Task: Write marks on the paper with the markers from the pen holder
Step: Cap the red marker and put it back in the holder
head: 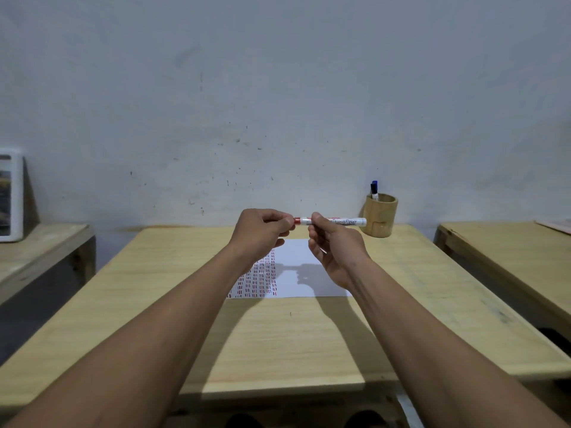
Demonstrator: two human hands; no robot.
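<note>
A white marker (346,222) with a red cap end lies level in the air above the table, between both hands. My right hand (332,245) grips its white barrel. My left hand (262,230) pinches the red cap (297,220) at the marker's left end. Below the hands a white sheet of paper (296,273) lies flat on the wooden table, its left part covered with columns of short red marks (258,279). A round wooden pen holder (380,216) stands at the table's far right by the wall, with a blue-capped marker (374,189) sticking out of it.
The light wooden table (278,335) runs from the wall toward me. A second wooden table (509,254) stands to the right, a lower one (40,248) to the left with a white box-like object (10,196) on it. A grey wall closes the back.
</note>
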